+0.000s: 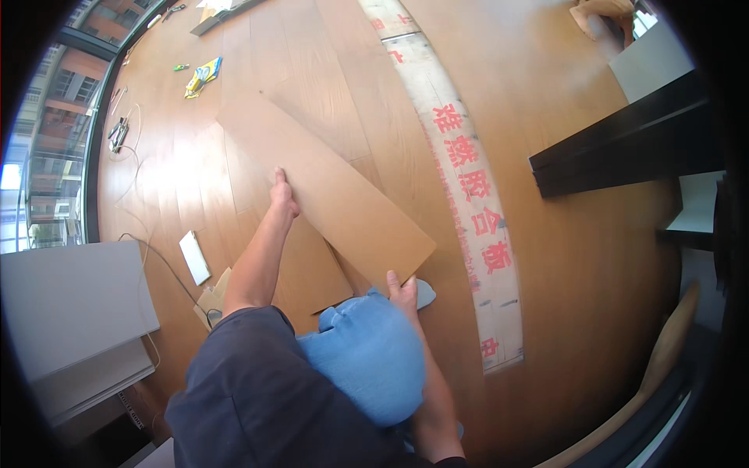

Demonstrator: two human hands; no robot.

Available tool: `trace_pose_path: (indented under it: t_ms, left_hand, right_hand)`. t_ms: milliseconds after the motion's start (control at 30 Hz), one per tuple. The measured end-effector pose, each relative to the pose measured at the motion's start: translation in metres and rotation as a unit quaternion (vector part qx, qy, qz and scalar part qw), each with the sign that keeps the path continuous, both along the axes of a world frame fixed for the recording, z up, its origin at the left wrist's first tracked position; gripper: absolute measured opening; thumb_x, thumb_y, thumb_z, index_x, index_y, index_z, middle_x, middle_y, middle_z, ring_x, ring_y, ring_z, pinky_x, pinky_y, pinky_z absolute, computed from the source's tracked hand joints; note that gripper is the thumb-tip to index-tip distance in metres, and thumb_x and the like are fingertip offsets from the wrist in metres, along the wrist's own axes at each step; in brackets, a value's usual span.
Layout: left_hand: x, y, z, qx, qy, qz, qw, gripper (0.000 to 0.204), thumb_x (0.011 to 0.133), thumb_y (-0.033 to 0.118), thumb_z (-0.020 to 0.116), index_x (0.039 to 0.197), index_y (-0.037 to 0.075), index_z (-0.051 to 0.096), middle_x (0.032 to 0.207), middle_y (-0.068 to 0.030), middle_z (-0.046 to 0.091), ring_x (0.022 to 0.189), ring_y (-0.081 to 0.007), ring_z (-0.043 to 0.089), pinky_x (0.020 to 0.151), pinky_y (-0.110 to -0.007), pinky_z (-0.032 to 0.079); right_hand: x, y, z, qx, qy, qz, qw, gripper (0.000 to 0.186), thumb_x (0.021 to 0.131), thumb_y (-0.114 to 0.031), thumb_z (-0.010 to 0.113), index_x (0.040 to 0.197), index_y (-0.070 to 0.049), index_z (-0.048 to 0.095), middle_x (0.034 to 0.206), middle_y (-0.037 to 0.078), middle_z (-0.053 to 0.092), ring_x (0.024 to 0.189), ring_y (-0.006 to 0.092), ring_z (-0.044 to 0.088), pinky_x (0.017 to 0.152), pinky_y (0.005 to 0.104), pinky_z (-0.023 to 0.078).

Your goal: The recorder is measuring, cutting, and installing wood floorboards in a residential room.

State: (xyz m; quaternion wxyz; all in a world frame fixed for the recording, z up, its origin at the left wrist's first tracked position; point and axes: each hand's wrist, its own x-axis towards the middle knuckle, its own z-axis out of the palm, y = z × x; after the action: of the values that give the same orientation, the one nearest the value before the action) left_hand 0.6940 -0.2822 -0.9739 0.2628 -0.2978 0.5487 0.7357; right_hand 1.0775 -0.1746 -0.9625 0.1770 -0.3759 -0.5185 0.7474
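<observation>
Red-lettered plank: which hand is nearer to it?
Right. The right hand, at the brown panel's near end, is left of the plank; the left hand, on the panel's left edge, is farther left.

The person's left hand (284, 195) gripped a long brown board (343, 195) by its left edge, thumb on top, while the right hand (402, 294) held its near end. A second brown panel (310, 274) showed partly behind it — and a pale plank (462, 175) with red lettering lay to the right on the wooden floor (573, 312).
</observation>
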Motion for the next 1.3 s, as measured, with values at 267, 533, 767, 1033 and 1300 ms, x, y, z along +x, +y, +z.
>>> trace_pose_path:
  t_ms: [267,533,767,1033,1300]
  left_hand:
    - [-0.060,-0.106,-0.038,-0.209,0.044,-0.039,0.976,0.091,0.100,0.066,0.051,0.154,-0.005,0.035,0.160,-0.0222,0.038,0.144,-0.0353,0.043,0.117,-0.050,0.038]
    - [-0.064,-0.141,-0.040,-0.490,0.060,-0.124,0.861,0.101,0.090,0.073,0.060,0.147,-0.009,0.046,0.151,-0.0250,0.050,0.137,-0.0378,0.051,0.113,-0.046,0.042]
    - [-0.038,-0.101,0.038,-0.677,0.132,-0.398,0.606,0.059,0.095,0.046,0.065,0.136,0.004,0.058,0.134,-0.0254,0.060,0.131,-0.0390,0.054,0.108,-0.045,0.046]
    - [0.086,-0.119,0.166,-0.467,0.146,-0.642,0.590,0.043,0.092,0.031,0.074,0.121,0.000,0.066,0.108,-0.0182,0.068,0.105,-0.0318,0.065,0.092,-0.043,0.053]
    - [0.175,-0.151,0.380,-0.321,0.003,-0.672,0.667,0.039,0.096,0.020,0.072,0.127,0.000,0.061,0.099,-0.0072,0.065,0.089,-0.0169,0.065,0.080,-0.031,0.053]
  right_hand:
    - [0.086,0.033,-0.020,-0.174,-0.075,-0.026,0.982,0.044,0.107,-0.027,0.056,0.139,0.002,0.048,0.125,0.015,0.065,0.100,0.0172,0.067,0.087,0.0303,0.058]
    - [0.203,0.124,-0.005,-0.073,-0.247,-0.152,0.954,0.039,0.109,-0.031,0.053,0.134,-0.001,0.056,0.122,0.009,0.066,0.099,0.0167,0.067,0.082,0.0289,0.057]
    - [0.267,0.099,0.061,-0.072,-0.331,-0.123,0.933,0.037,0.108,-0.032,0.054,0.129,-0.002,0.061,0.110,0.006,0.069,0.091,0.0141,0.067,0.080,0.0254,0.055]
    - [0.260,0.009,0.287,0.001,-0.520,0.069,0.852,0.036,0.100,-0.033,0.062,0.116,-0.001,0.069,0.110,0.021,0.071,0.103,0.0331,0.069,0.090,0.0419,0.054]
    - [0.270,-0.067,0.531,-0.123,-0.548,0.092,0.822,0.039,0.100,-0.032,0.059,0.115,0.002,0.069,0.112,0.024,0.072,0.107,0.0370,0.069,0.095,0.0445,0.053]
